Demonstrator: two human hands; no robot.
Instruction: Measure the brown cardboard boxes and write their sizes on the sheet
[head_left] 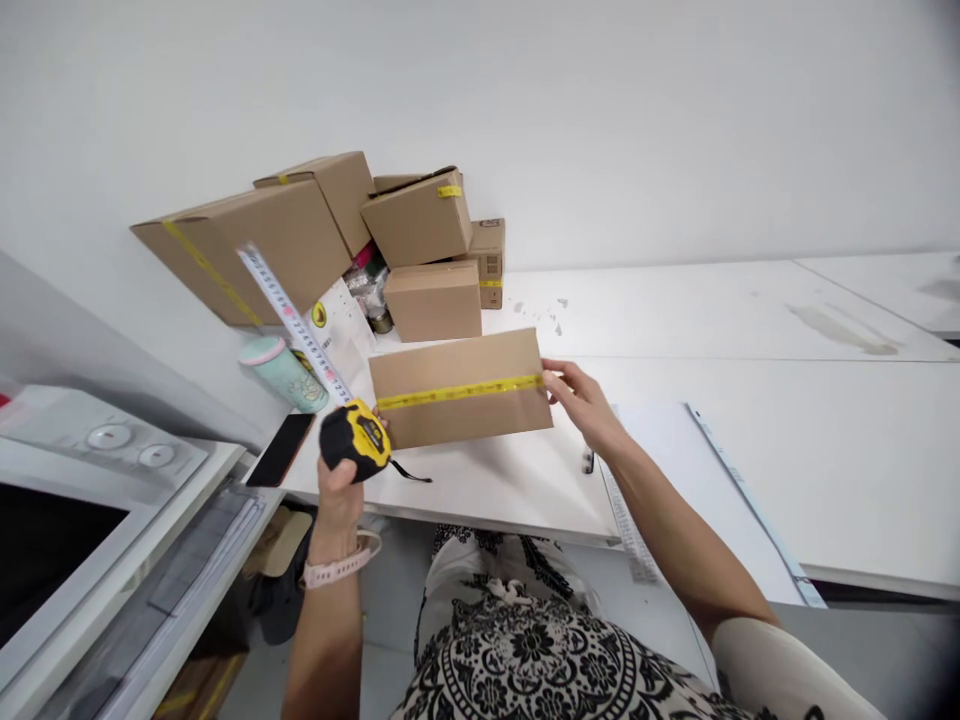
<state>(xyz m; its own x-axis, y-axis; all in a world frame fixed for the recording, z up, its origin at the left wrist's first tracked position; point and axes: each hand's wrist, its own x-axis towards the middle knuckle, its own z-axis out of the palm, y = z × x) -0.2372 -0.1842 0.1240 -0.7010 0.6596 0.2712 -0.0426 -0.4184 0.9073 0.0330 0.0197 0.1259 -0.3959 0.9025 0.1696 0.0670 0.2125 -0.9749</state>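
The box (461, 425), yellow-taped across, is held over the table (675, 330); the right hand (589, 405) has its grip pinching one end, the left hand (341, 495) wraps the tape measure (356, 440), blade (292, 320) out but not laid along it

"What have you got on the left?"
"My left hand (341, 495) grips a yellow-and-black tape measure (356, 440), its blade (296, 325) slanting out toward the stacked cartons (289, 240)."
"And on the right?"
"My right hand (589, 400) holds one end of a cardboard box (457, 362) with yellow tape (461, 391) across it."
"Anything nearby?"
"A mint tumbler (281, 370) and a dark phone (281, 450), left of the box."
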